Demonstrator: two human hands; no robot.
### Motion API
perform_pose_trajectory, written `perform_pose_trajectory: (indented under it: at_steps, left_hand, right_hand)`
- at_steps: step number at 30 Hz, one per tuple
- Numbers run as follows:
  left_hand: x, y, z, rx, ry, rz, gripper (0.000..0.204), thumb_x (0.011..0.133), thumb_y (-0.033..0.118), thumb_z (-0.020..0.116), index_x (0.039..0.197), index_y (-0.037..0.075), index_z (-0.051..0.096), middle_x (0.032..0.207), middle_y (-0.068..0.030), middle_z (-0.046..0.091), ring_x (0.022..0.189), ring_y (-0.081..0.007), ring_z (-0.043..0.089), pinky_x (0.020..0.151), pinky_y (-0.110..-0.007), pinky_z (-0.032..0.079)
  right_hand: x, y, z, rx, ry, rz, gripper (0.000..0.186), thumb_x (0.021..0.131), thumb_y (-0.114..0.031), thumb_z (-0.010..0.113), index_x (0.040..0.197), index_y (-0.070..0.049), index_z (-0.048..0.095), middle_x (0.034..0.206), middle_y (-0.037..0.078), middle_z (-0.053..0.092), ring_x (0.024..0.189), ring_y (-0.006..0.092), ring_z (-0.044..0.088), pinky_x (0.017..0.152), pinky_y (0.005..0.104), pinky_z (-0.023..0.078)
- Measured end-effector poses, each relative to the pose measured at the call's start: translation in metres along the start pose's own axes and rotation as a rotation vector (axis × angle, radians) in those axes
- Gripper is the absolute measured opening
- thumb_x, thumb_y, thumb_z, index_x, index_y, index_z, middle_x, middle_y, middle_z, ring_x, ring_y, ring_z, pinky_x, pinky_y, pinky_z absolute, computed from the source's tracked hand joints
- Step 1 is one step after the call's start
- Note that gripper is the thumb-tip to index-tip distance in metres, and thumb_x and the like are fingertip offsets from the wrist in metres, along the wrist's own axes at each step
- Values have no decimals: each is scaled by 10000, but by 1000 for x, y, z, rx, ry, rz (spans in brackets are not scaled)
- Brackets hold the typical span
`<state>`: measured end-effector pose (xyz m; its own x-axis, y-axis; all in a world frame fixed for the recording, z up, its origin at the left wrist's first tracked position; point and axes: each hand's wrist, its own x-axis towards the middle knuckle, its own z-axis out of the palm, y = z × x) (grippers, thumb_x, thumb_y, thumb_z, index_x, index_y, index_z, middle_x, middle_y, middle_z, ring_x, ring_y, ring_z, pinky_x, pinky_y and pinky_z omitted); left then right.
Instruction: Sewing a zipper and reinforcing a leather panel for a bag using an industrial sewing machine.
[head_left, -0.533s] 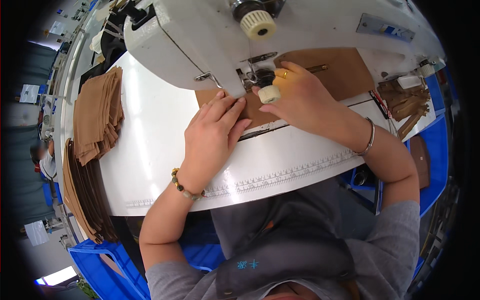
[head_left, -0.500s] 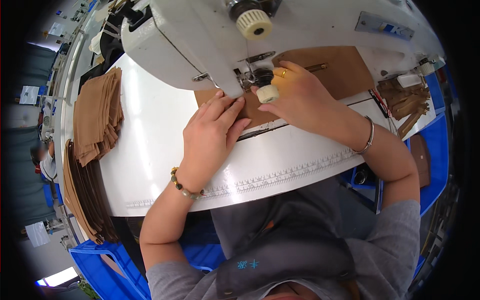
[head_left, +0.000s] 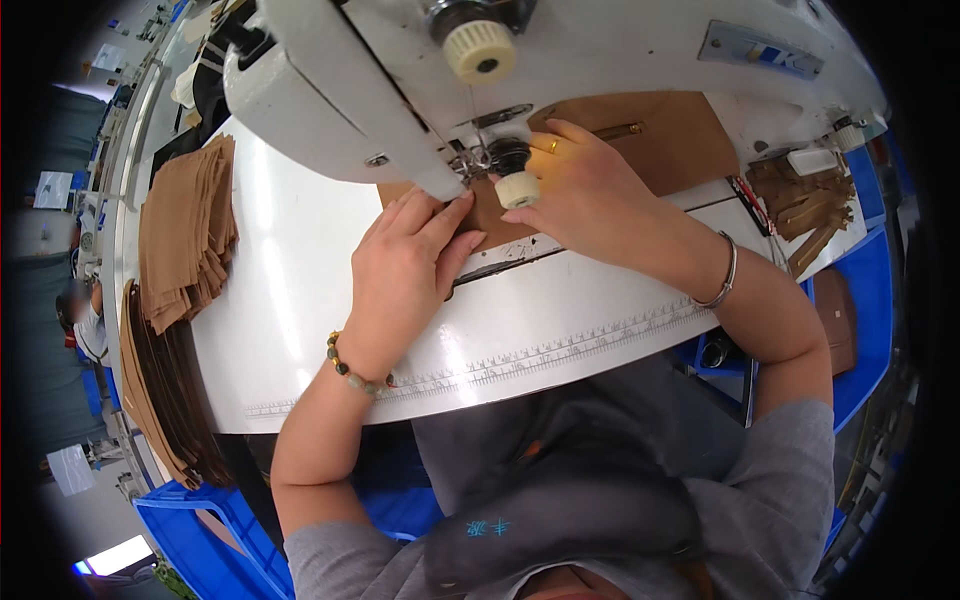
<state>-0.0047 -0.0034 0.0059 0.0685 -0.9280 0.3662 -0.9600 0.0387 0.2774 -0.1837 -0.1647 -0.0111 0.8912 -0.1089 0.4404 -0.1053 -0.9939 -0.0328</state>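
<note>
A flat brown panel [head_left: 685, 140] lies under the head of a white sewing machine [head_left: 590, 60], with a narrow slot holding a metal-looking strip [head_left: 618, 131] in it. My left hand [head_left: 395, 265] rests on the panel's near left part, fingers stretched forward beside the presser foot area, thumb apart. On the other side of the needle, my right hand [head_left: 600, 195] lies on the panel with fingers extended and thumb spread. A cream knob [head_left: 518, 190] on a black part stands between the hands and hides some right fingertips. The machine head covers the panel's middle.
Stacked brown pieces [head_left: 188, 230] lie at the left, above long darker strips [head_left: 165, 390]. At the right are small brown pieces [head_left: 795, 190] and a red-and-black tool [head_left: 750, 205]. A ruler scale [head_left: 540, 360] follows the table's front edge; blue bins [head_left: 205, 530] stand below. Another person sits far left.
The view has shifted slightly, so the machine head appears farther left. Both hands stay on the panel in nearly the same pose.
</note>
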Motion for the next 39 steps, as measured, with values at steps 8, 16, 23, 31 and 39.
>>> perform_pose_trajectory:
  at_steps: [8,16,23,31,39]
  left_hand:
    - [-2,-6,3,33,-14,27,317,898,249,788,1166,81,776,1200,-63,735,1225,-296,675,945,-376,570]
    - [-1,-8,4,18,31,47,291,892,245,792,1122,66,786,1205,-68,741,1151,-296,700,917,-373,583]
    - [0,-8,3,19,52,66,271,899,236,786,1096,51,790,1208,-78,742,1131,-300,706,906,-374,587]
    - [-1,-11,6,65,75,72,268,901,251,782,1105,77,795,1211,-69,749,1181,-298,686,983,-405,553]
    - [-11,-9,0,97,104,122,251,896,216,787,1107,81,790,1183,-64,755,1180,-288,685,1025,-421,532]
  right_hand:
    - [1,-1,-1,-1,-5,-9,427,892,-366,749,1191,-63,717,1253,44,707,1184,233,656,1122,448,454]
    - [2,0,-6,33,-50,13,420,887,-350,765,1182,-54,723,1255,72,719,1207,244,653,1135,458,437]
    - [4,0,-7,34,-73,25,435,881,-377,774,1170,-55,736,1245,76,727,1221,252,653,1144,463,421]
    - [3,0,-6,22,-92,45,427,906,-378,748,1175,-48,744,1275,112,729,1213,269,665,1138,465,420]
    - [8,-26,-33,-54,-331,-37,309,914,-329,724,1044,-52,764,986,114,743,874,281,718,999,450,501]
